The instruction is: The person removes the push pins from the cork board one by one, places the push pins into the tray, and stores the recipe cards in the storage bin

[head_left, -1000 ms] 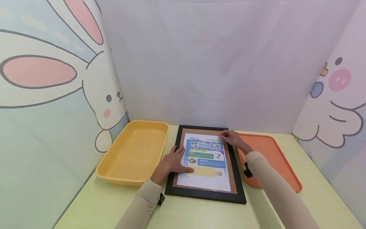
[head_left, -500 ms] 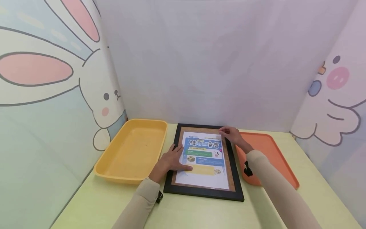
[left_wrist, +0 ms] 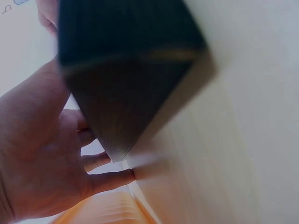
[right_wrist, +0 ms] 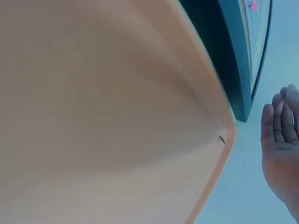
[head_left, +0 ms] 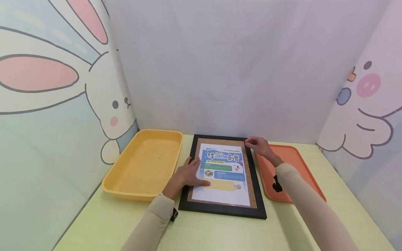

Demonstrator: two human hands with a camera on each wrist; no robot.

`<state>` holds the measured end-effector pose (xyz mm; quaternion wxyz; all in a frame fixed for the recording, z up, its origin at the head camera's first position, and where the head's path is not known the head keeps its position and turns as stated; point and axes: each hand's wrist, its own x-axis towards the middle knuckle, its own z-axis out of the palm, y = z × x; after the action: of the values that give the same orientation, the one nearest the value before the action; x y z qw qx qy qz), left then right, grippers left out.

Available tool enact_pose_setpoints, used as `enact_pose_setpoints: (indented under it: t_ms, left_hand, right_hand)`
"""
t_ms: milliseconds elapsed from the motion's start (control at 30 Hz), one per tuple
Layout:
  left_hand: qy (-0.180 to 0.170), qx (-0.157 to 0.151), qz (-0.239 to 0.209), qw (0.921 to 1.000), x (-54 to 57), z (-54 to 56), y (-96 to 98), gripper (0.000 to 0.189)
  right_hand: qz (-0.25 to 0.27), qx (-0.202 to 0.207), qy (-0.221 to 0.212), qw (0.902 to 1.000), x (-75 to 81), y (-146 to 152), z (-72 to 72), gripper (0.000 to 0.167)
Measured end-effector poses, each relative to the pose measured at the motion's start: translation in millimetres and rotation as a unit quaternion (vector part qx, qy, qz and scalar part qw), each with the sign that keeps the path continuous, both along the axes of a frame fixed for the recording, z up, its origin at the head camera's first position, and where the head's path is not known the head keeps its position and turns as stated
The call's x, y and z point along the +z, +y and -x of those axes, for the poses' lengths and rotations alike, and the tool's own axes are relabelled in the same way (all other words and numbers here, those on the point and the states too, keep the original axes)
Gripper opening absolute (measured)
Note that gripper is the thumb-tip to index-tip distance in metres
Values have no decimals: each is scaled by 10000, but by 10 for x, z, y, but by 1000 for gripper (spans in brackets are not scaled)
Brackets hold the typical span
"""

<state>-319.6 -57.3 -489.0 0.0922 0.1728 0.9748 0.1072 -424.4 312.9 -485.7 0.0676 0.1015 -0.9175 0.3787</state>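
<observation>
A poster (head_left: 220, 197) with blue lettering and coloured boxes lies on a brown backing (head_left: 253, 195) inside a black frame (head_left: 226, 213). My left hand (head_left: 187, 174) rests on the frame's left side, fingers spread, its thumb reaching over the poster. In the left wrist view the frame's dark edge (left_wrist: 131, 84) stands in front of these fingers. My right hand (head_left: 260, 146) is at the frame's upper right corner, thumb and fingertips brought together. Whether something small is between them, I cannot tell. The right wrist view shows its fingers bunched, apart from the frame corner (right_wrist: 243, 114).
A yellow tray (head_left: 110, 190) stands left of the frame. An orange tray (head_left: 301, 170) lies on the right, under my right forearm. Both sit on a pale table (head_left: 201, 233), with a plain curtain (head_left: 220, 69) behind and cartoon-printed walls at the sides.
My right hand has moved from the poster's upper right corner outward, up and right, to the frame's corner. My left hand keeps its place. The whole view has shifted slightly.
</observation>
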Motion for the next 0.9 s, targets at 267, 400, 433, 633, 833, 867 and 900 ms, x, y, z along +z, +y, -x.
enact_pose_setpoints:
  t_ms: [267, 400, 433, 633, 833, 867, 900]
  left_hand:
    - [10, -15, -12, 10000, -1, 5, 3, 120]
    - [-17, 9, -17, 10000, -14, 14, -2, 120]
    - [-18, 13, -20, 10000, -17, 15, -4, 120]
    - [-11, 19, -12, 10000, -26, 18, -10, 120]
    - [-26, 29, -36, 10000, -22, 18, -7, 121]
    - [-26, 32, -32, 10000, -23, 18, -6, 121]
    - [-22, 36, -31, 10000, -25, 19, -6, 121]
  right_hand:
    - [-13, -99, -191, 9998, 21, 179, -74, 24]
    - [-182, -157, -197, 9995, -9, 296, -87, 22]
    - [-227, -145, -173, 9995, -16, 323, -94, 21]
    - [-436, -92, -166, 9989, -61, 453, -153, 22]
    - [-453, -89, -311, 9984, -111, 523, -189, 24]
    - [-469, -81, -310, 9984, -112, 531, -193, 23]
    - [-480, -83, -310, 9983, -114, 536, -195, 22]
